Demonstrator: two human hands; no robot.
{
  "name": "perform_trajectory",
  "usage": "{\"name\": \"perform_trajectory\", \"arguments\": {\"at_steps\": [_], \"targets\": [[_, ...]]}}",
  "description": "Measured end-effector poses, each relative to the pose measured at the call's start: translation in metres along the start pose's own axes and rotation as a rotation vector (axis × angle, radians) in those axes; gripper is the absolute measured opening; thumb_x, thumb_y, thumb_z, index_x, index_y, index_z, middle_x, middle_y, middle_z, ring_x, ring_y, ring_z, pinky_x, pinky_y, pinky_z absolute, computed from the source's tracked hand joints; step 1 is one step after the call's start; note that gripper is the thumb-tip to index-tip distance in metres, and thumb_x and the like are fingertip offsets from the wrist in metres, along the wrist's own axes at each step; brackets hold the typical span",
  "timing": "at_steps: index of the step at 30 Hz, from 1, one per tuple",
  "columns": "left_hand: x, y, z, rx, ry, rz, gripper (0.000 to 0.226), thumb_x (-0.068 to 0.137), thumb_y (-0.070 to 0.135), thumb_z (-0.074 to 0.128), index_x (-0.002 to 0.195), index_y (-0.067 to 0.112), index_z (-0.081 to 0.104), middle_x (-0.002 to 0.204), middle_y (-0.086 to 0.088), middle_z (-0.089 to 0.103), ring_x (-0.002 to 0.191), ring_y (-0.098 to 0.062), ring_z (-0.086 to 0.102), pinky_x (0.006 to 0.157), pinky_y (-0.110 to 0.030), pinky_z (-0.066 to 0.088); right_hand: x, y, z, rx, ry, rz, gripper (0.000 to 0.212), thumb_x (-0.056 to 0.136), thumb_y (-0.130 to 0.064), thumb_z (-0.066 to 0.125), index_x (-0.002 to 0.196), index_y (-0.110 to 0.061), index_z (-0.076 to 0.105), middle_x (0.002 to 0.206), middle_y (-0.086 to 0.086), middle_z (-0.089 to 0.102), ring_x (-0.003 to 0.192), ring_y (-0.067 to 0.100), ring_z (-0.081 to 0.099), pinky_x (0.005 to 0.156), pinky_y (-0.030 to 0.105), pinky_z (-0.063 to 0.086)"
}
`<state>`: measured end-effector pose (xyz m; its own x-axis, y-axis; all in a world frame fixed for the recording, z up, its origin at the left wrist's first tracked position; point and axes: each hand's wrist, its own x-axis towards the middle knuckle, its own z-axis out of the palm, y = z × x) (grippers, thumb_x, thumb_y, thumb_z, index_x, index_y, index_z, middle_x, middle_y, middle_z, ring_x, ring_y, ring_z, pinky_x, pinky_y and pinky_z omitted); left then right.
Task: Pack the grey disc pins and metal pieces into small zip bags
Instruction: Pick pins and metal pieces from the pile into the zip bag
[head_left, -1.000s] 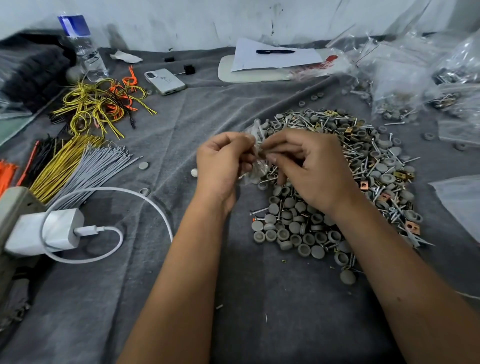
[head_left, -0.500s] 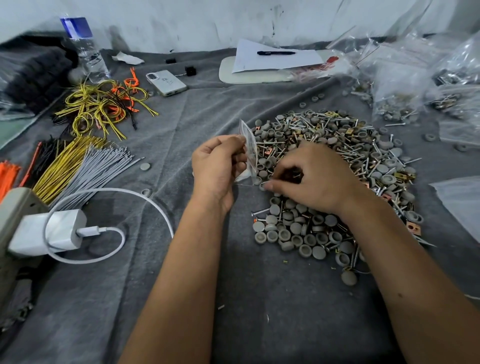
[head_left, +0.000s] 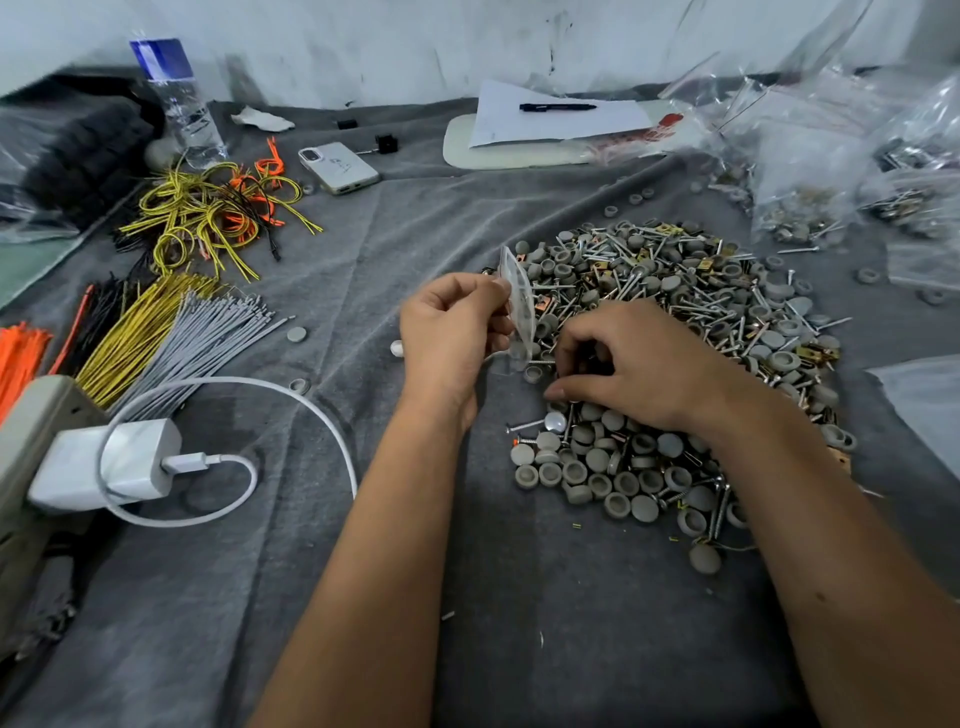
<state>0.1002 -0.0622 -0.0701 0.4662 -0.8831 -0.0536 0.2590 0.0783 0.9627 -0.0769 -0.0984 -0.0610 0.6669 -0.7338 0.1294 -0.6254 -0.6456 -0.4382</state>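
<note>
A heap of grey disc pins, screws and small copper-coloured metal pieces (head_left: 675, 322) lies on the grey cloth right of centre. My left hand (head_left: 452, 338) pinches a small clear zip bag (head_left: 517, 306) upright at the heap's left edge. My right hand (head_left: 634, 364) rests on the heap just right of the bag, fingers curled down among the pieces; what its fingertips hold is hidden. Several grey discs (head_left: 597, 467) lie loose at the heap's near edge.
Bundles of yellow, grey, orange and black cable ties (head_left: 156, 332) lie at the left. A white charger with its cable (head_left: 124, 462) sits near left. A phone (head_left: 337, 167), water bottle (head_left: 176, 104), paper with pen (head_left: 556, 114) and filled plastic bags (head_left: 810, 192) are at the back.
My right hand left the bag and dropped onto the heap to the right. My left hand keeps the bag, now standing upright.
</note>
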Motion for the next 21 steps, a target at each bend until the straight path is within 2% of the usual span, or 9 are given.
{"name": "perform_trajectory", "arguments": {"at_steps": [3,7,9,11,12,14,16,19,21], "targets": [[-0.001,-0.001,0.001,0.002,0.000,0.003,0.012,0.091,-0.004,0.066,0.080,0.001,0.067,0.063,-0.006,0.062,0.048,-0.010,0.054,0.043,-0.019,0.042,0.000,0.002,-0.002,-0.014,-0.029,-0.011,0.027,0.074,-0.057,0.080,0.077,-0.033,0.069,0.086,-0.016,0.059,0.085,0.002,0.055,0.073,0.024,0.044],[-0.002,-0.001,0.002,0.019,-0.011,0.024,0.006,0.092,-0.004,0.066,0.086,-0.003,0.068,0.063,-0.006,0.062,0.049,-0.009,0.054,0.045,-0.019,0.043,0.000,0.001,-0.002,-0.027,-0.045,-0.007,0.019,0.080,-0.047,0.081,0.078,-0.032,0.069,0.090,-0.016,0.058,0.086,0.001,0.054,0.079,0.030,0.047],[-0.002,-0.002,0.002,0.028,-0.020,0.036,0.005,0.092,-0.004,0.066,0.087,-0.004,0.067,0.062,-0.006,0.062,0.048,-0.009,0.055,0.044,-0.019,0.043,0.000,0.000,0.000,0.035,0.058,0.007,0.018,0.082,-0.042,0.081,0.078,-0.032,0.067,0.087,-0.017,0.060,0.080,-0.001,0.056,0.073,0.022,0.044],[-0.002,-0.004,0.003,0.041,-0.033,0.050,0.010,0.092,-0.005,0.065,0.083,-0.001,0.067,0.059,-0.004,0.062,0.046,-0.009,0.055,0.044,-0.019,0.044,0.000,-0.002,0.002,0.180,0.251,0.029,0.015,0.084,-0.037,0.081,0.080,-0.030,0.067,0.080,-0.017,0.064,0.076,-0.005,0.060,0.066,0.009,0.042],[-0.002,-0.005,0.004,0.058,-0.038,0.061,0.013,0.092,-0.005,0.066,0.080,0.002,0.067,0.058,-0.004,0.062,0.046,-0.010,0.055,0.044,-0.019,0.044,0.000,-0.005,0.003,0.254,0.347,0.031,0.014,0.085,-0.034,0.081,0.082,-0.027,0.069,0.077,-0.016,0.066,0.073,-0.005,0.062,0.064,0.007,0.043],[-0.003,-0.009,0.006,0.123,-0.056,0.093,0.014,0.091,-0.002,0.067,0.079,0.004,0.068,0.058,-0.007,0.063,0.046,-0.014,0.056,0.045,-0.023,0.045,0.000,-0.009,0.004,0.376,0.495,0.029,0.011,0.087,-0.025,0.082,0.085,-0.020,0.072,0.076,-0.011,0.069,0.069,0.002,0.065,0.062,0.010,0.048],[-0.005,-0.013,0.010,0.217,-0.083,0.140,0.012,0.090,0.002,0.070,0.079,0.005,0.069,0.058,-0.008,0.064,0.046,-0.017,0.057,0.048,-0.026,0.046,0.001,-0.012,0.004,0.431,0.570,0.024,0.006,0.088,-0.018,0.081,0.090,-0.018,0.075,0.081,-0.009,0.073,0.074,0.005,0.069,0.068,0.017,0.056],[-0.007,-0.018,0.018,0.363,-0.099,0.218,0.013,0.088,0.007,0.075,0.076,0.010,0.071,0.061,-0.006,0.067,0.052,-0.018,0.062,0.051,-0.034,0.053,0.001,-0.011,0.005,0.461,0.579,0.035,0.012,0.089,-0.008,0.078,0.100,-0.015,0.077,0.092,-0.007,0.076,0.086,0.005,0.073,0.080,0.025,0.060],[-0.008,-0.019,0.020,0.401,-0.096,0.241,0.011,0.087,0.007,0.075,0.077,0.009,0.071,0.064,-0.007,0.068,0.057,-0.020,0.064,0.056,-0.042,0.057,0.002,-0.011,0.005,0.446,0.571,0.050,0.016,0.088,-0.006,0.078,0.101,-0.015,0.077,0.093,-0.007,0.076,0.087,0.004,0.073,0.082,0.026,0.061]]}}
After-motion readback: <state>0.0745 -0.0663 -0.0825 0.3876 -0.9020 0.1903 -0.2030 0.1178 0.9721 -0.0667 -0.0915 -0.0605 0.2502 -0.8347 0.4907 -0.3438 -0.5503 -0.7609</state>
